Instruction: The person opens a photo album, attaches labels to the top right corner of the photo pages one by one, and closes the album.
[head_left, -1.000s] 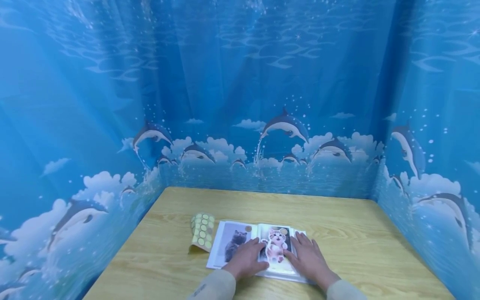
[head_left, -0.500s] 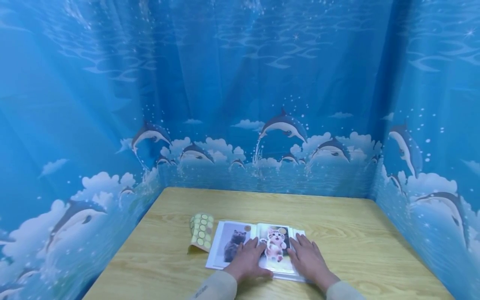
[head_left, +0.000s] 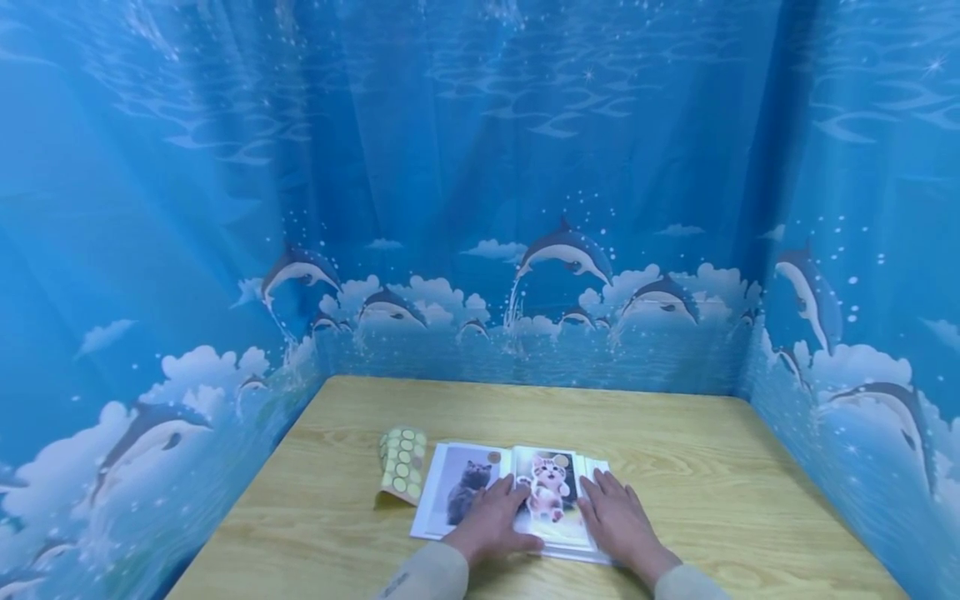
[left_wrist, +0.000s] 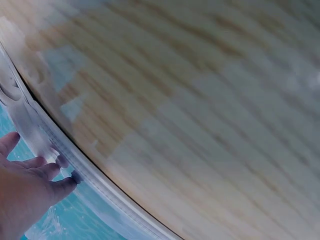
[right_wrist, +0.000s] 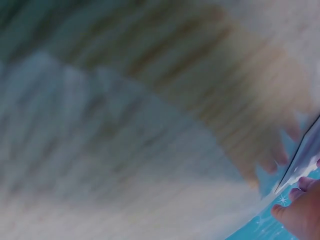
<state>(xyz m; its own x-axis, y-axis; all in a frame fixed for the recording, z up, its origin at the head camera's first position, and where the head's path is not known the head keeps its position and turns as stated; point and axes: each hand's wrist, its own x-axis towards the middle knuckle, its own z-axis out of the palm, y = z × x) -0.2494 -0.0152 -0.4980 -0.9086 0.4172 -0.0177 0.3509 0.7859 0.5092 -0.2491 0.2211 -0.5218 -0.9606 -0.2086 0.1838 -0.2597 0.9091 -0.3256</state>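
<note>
An open photo album (head_left: 427,510) lies flat on the table, a grey cat picture (head_left: 461,483) on its left page and a striped kitten picture (head_left: 550,492) on its right page. Each picture bears a round sticker near its upper right corner. My left hand (head_left: 491,521) rests across the middle fold with fingers extended, its thumb reaching toward the right page's lower edge. Along the album's right side lies my right hand (head_left: 618,517), fingers straight on the page edges. The left wrist view has the left hand (left_wrist: 30,192) beside the album's edge; the right hand (right_wrist: 302,212) appears in the right wrist view.
A curled sheet of round pale green stickers (head_left: 403,467) stands on the wooden table (head_left: 712,483), just left of the album. Blue dolphin-print curtains (head_left: 465,208) enclose the table at the back and both sides.
My right thumb has drawn back from the kitten picture toward the page's right edge. My left thumb has slid slightly down and right. The album stays in about the same place.
</note>
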